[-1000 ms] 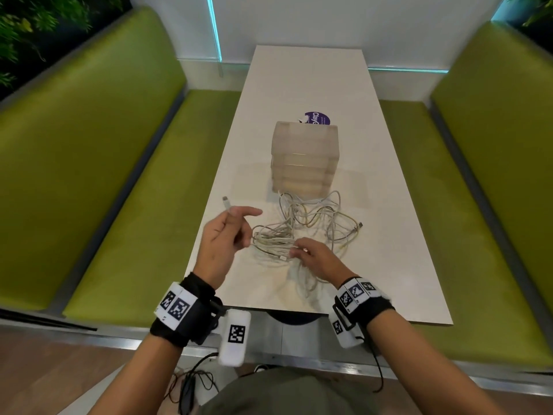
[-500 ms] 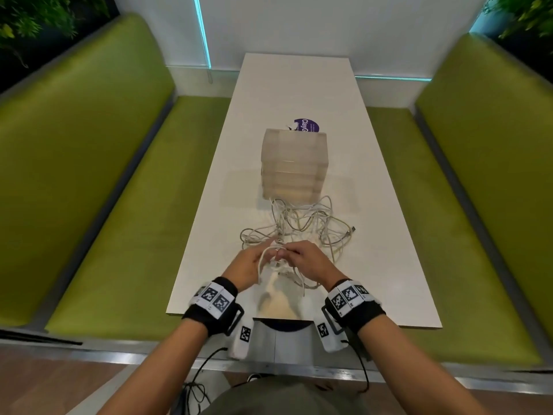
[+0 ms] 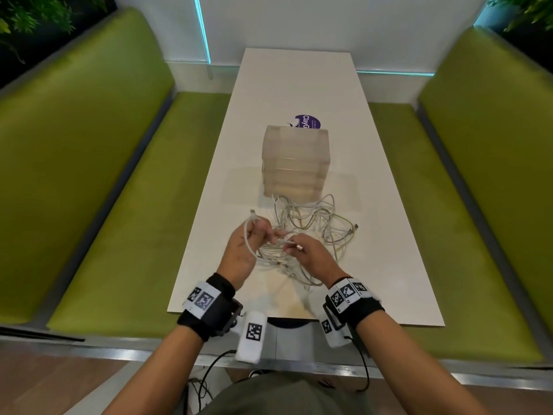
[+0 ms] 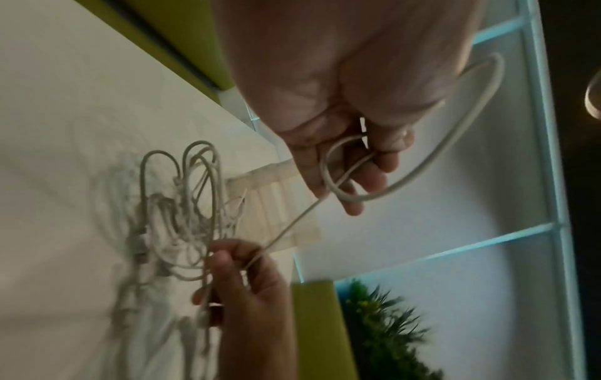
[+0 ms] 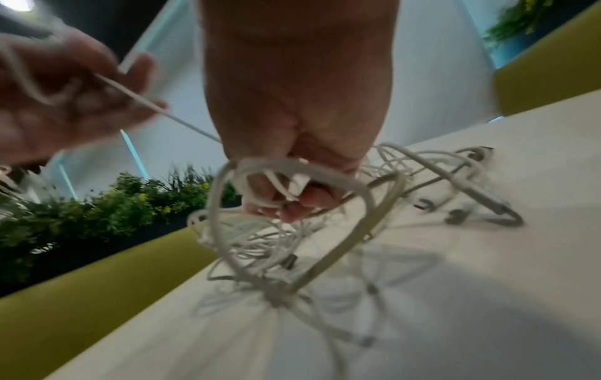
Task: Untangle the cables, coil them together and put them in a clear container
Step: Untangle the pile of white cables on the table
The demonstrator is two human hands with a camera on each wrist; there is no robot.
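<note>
A tangle of white cables (image 3: pixel 311 223) lies on the white table (image 3: pixel 389 235), just in front of a stack of clear containers (image 3: pixel 294 161). My left hand (image 3: pixel 254 238) is raised above the table and grips one cable, which loops round its fingers (image 4: pixel 354 180) and over the back of the hand. A taut stretch of that cable (image 4: pixel 292 226) runs to my right hand (image 3: pixel 294 245), which pinches it and holds several loops (image 5: pixel 292 185) lifted from the pile. The rest of the tangle (image 5: pixel 455 180) trails on the table (image 5: pixel 488 295).
Green padded benches (image 3: pixel 104 190) run along both sides of the table. A purple round sticker (image 3: pixel 308 121) shows behind the containers. A white wall with lit blue strips (image 3: pixel 203 28) stands at the far end, plants in the upper corners.
My left hand came in from the left, met the right hand, and now lifts a loop of cable up and left. Part of the tangle has been drawn toward me.
</note>
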